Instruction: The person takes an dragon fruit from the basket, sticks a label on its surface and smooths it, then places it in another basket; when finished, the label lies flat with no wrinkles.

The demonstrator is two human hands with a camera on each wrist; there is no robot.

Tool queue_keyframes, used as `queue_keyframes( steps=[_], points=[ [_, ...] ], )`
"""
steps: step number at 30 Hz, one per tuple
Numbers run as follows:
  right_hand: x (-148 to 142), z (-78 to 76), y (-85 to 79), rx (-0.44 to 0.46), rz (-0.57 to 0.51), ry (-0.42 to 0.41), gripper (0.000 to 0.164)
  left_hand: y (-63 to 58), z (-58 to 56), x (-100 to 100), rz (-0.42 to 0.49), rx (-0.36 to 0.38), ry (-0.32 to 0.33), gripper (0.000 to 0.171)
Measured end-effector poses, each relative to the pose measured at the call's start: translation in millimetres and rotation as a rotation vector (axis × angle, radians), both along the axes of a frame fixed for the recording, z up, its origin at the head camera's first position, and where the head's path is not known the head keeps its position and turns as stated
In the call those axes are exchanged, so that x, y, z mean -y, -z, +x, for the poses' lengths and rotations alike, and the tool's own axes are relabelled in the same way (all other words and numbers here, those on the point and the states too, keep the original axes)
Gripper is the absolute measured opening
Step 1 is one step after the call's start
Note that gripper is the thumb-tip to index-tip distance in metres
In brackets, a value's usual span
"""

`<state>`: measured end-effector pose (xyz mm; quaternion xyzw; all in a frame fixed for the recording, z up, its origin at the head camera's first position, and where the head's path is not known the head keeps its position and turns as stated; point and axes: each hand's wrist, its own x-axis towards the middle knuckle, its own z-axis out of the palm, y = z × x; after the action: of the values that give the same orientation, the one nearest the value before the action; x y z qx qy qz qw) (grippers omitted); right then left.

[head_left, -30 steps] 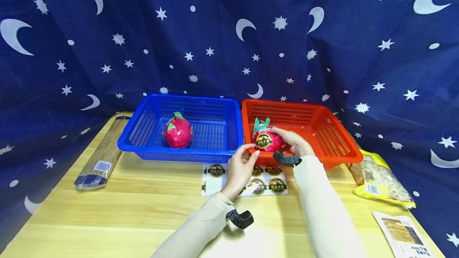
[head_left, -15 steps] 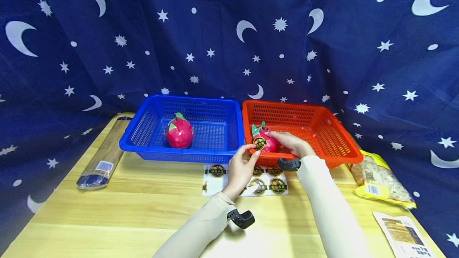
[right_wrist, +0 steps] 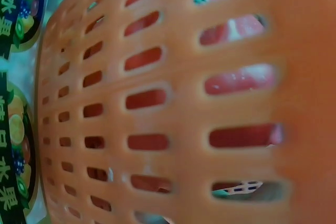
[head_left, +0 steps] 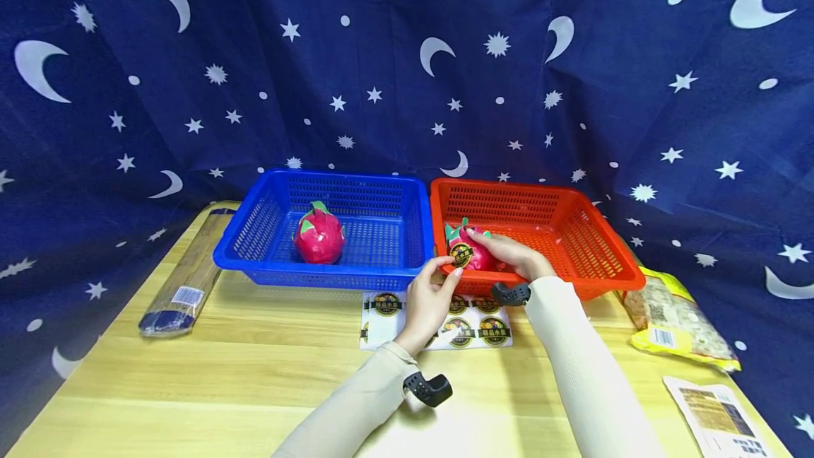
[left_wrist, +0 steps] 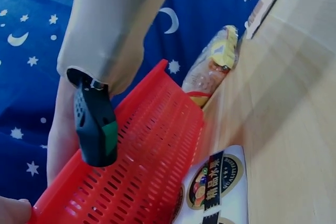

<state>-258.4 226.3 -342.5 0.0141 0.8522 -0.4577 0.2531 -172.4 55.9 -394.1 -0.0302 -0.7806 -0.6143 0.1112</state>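
In the head view a pink dragon fruit with green leaf tips sits at the left front of the red basket. My right hand holds it from its right side. A round black-and-gold sticker is on the fruit's near side. My left hand grips the basket's front rim with thumb and index finger, the index fingertip next to the sticker. Its thumb shows at the rim in the left wrist view. Basket wall fills the right wrist view, hiding the right fingers.
A blue basket with another dragon fruit stands at left. Below the baskets lies a sticker sheet. A long wrapped bundle lies far left; a yellow bag and a flat packet lie right.
The right hand has tipped and lowered the dragon fruit slightly to the left, bringing its sticker close to the left index fingertip. The left hand has stayed almost still.
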Motion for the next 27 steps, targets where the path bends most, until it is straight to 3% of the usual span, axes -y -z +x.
queue_keyframes(
  steps=[6,11,15,18,22,27],
  points=[
    [4.6,6.0,-6.0,-0.07,0.02,0.035,0.072,-2.6,0.7,5.1,-0.001,0.056,0.08,0.032],
    [2.5,2.3,2.0,-0.137,0.036,0.07,0.078,-6.4,0.9,14.0,0.041,0.096,0.221,0.038],
    [6.6,4.1,2.9,-0.225,0.106,0.1,0.078,-8.6,1.0,30.9,0.104,0.142,0.337,0.041],
    [9.8,5.0,3.3,-0.297,0.179,0.131,0.074,-9.9,1.5,51.3,0.099,0.15,0.39,0.042],
    [12.3,6.8,2.4,-0.427,0.26,0.161,0.063,-13.6,6.4,86.5,0.097,0.151,0.334,0.036],
    [12.8,10.2,1.4,-0.624,0.285,0.185,0.056,-16.6,13.5,125.0,0.103,0.138,0.139,0.03]
  ],
)
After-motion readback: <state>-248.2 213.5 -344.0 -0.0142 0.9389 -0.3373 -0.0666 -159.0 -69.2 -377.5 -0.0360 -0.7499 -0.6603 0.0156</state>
